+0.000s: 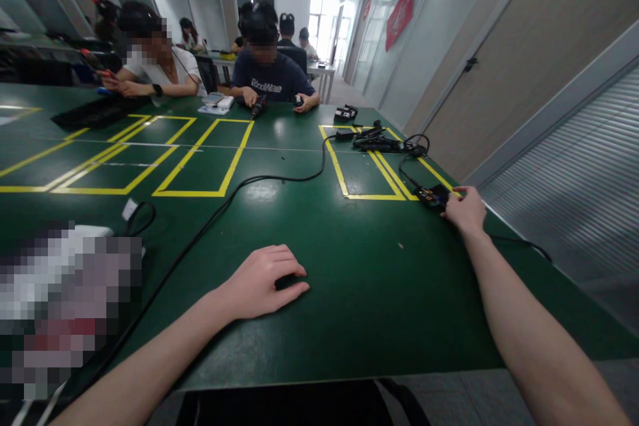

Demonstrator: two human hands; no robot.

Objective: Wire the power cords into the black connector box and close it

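My left hand (269,279) rests on the green table (349,319), thumb apart from the loosely curled fingers, with nothing in it. Out at the right edge of the table, my right hand (466,210) is closed on the near end of a small black object (430,196) with little orange and blue spots. Its exact kind is too small to tell. A black cable leads from that object back to a heap of black gear (374,140), and a black cable (524,245) also lies to the right of my wrist.
A long black cable (239,185) crosses the table diagonally. Yellow tape (190,194) marks rectangles. At left lies a blurred-out item (74,293) beside a white plug (130,209). Across sit two people, one with a power drill (258,106). A black tray (94,112) lies far left.
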